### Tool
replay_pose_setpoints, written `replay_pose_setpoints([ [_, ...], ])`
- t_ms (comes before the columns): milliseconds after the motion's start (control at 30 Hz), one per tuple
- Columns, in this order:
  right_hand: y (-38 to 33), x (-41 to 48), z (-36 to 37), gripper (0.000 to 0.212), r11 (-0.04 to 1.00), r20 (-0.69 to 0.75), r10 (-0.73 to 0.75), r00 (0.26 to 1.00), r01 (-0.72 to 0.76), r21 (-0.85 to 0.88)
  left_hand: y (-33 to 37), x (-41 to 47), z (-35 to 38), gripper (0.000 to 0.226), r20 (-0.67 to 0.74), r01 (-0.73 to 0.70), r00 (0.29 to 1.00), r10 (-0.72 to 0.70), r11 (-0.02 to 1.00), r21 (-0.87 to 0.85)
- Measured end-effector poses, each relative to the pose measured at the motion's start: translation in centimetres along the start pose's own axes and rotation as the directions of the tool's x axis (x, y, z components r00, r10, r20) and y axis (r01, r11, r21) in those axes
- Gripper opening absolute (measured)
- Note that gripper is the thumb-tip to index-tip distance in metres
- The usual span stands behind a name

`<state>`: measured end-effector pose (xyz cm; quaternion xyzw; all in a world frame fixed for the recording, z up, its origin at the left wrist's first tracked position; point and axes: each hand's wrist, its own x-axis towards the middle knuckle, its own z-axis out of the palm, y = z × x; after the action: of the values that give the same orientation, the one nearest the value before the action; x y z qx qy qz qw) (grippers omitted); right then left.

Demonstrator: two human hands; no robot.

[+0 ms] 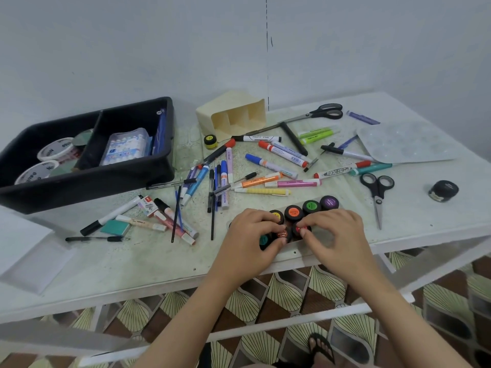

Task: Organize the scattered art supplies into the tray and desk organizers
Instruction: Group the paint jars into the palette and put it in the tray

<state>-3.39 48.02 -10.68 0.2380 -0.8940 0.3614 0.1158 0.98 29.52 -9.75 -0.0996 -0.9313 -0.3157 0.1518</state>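
Several small black paint pots (293,213) with coloured lids sit in a clear plastic holder (295,251) at the table's front edge. My left hand (247,240) curls its fingers round the pots at the holder's left end. My right hand (334,235) pinches a red-lidded pot (299,229) with its fingertips. Scattered markers and pens (271,166) lie across the table's middle. The black tray (87,181) at the left holds tape rolls and a plastic box. A cream desk organizer (233,115) lies on its side at the back.
Two pairs of scissors (377,192) (324,112) lie at the right and back. A clear paint palette (403,142) sits at the far right, a lone black pot (443,191) near the right edge, a yellow pot (210,141) by the organizer. A white lid (29,256) lies front left.
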Motion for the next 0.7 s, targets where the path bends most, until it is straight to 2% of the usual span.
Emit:
replay_pose_setpoints([
  [233, 0.1, 0.1, -0.2, 0.013, 1.0, 0.037, 0.019, 0.999, -0.018, -0.016, -0.4, 0.0, 0.3, 0.018, -0.013, 0.019, 1.0, -0.02, 0.996, -0.082],
  [400, 0.4, 0.0, -0.4, 0.016, 0.999, 0.068, -0.022, 0.997, 0.02, 0.027, -0.6, -0.1, 0.3, 0.028, 0.029, 0.007, 1.0, -0.008, 1.0, 0.009],
  [467, 0.8, -0.2, -0.7, 0.017, 0.992, 0.012, -0.015, 1.0, 0.014, 0.123, -0.7, 0.0, 0.3, 0.032, 0.059, 0.008, 0.998, -0.01, 0.999, 0.041],
  [567, 2.0, -0.3, -1.8, 0.022, 0.979, -0.162, 0.073, 0.984, -0.039, 0.199, -0.7, 0.1, 0.3, 0.031, 0.07, 0.007, 0.997, -0.01, 0.999, 0.036],
  [633, 3.2, 0.2, -3.1, 0.023, 0.984, -0.247, 0.132, 0.96, -0.097, 0.147, -0.7, 0.2, 0.2, 0.031, 0.079, 0.003, 0.997, -0.006, 0.999, 0.036],
  [700, 4.9, 1.0, -4.6, 0.019, 0.986, -0.288, 0.167, 0.943, -0.168, 0.021, -0.8, 0.2, 0.2, 0.031, 0.084, -0.006, 0.996, 0.003, 1.0, 0.029],
])
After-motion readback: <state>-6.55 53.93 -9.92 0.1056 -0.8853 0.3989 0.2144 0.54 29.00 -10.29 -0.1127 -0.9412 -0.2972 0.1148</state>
